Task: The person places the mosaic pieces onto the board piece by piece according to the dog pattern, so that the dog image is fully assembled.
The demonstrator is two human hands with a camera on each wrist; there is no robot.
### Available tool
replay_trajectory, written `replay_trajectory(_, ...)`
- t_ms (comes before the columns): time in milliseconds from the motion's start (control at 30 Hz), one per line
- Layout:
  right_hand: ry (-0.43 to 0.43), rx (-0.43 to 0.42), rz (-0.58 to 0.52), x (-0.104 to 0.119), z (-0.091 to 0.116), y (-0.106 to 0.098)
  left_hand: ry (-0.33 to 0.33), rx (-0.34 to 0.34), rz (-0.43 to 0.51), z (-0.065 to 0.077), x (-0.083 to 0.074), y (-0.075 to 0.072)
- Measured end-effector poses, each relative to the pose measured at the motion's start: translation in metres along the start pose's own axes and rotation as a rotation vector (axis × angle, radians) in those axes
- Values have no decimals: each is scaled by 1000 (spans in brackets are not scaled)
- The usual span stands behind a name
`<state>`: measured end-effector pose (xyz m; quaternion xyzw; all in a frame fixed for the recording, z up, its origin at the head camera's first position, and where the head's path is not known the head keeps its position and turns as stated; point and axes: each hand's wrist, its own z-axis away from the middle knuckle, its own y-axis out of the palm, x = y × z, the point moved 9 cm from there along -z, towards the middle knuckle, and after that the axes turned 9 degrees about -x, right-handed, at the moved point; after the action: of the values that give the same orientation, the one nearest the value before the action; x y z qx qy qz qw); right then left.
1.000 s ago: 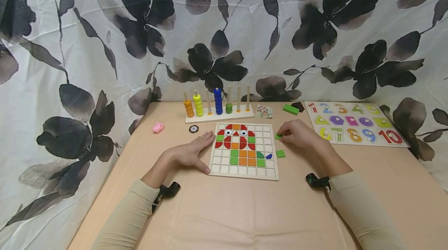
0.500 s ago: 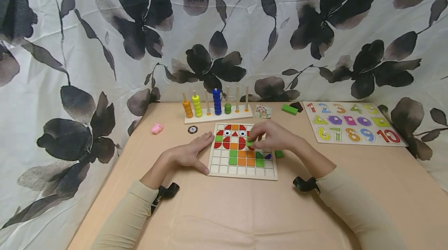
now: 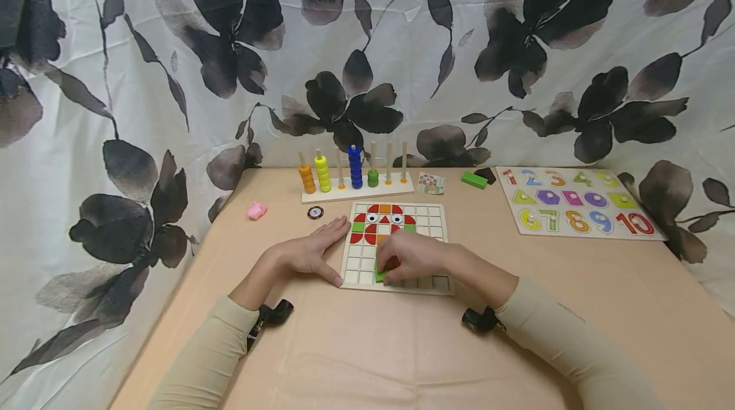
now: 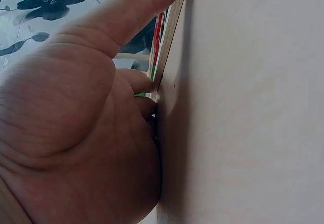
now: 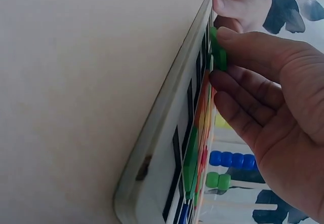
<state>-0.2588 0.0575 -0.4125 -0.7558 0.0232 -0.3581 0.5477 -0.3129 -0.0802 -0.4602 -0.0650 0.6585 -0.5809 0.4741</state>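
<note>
A square wooden grid board (image 3: 434, 213) lies mid-table, with red, orange and green tiles laid in an owl-like pattern. My left hand (image 3: 310, 250) rests along the board's left side, fingers extended and thumb at the near left corner. Over the board's lower middle, my right hand (image 3: 415, 256) pinches a green square tile (image 5: 218, 51) between thumb and fingers, close to the cells in the right wrist view. That hand covers much of the pattern's lower part in the head view.
Behind the board stands a peg counting rack (image 3: 373, 190) with coloured rings. A picture card (image 3: 431, 183), a green block (image 3: 474, 180) and a number puzzle board (image 3: 580, 203) lie to its right. A pink object (image 3: 256, 210) and a round black-and-white disc (image 3: 315, 213) lie left.
My right hand has carried the green tile from the table right of the board leftward and nearer, onto the board's lower middle. My left hand has stayed at the board's left side.
</note>
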Motion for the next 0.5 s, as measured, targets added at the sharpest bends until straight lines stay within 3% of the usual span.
replay_trajectory(500,-3,44,38,3,4,8,-15,5,12,1,0,0)
